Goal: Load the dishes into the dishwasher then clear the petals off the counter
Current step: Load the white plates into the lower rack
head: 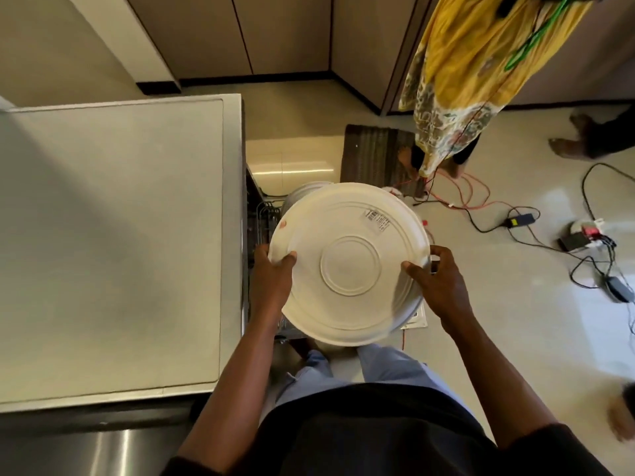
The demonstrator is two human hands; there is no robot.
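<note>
- The left hand point(273, 280) and right hand point(438, 283) each grip a side of the white plate point(350, 262), bottom up, beside the counter's point(113, 235) right edge.
- Its sticker point(378, 219) is too small to read.
- The dishwasher rack point(263, 218) sits below, with wires point(515, 231) on the floor beyond.

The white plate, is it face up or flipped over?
Flipped over: on the plate, foot ring and barcode sticker face the camera.

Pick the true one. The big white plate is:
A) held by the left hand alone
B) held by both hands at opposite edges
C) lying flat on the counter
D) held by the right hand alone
B: the left hand grips the left edge of the white plate and the right hand grips its right edge, each with its thumb on the face turned to the camera.
</note>
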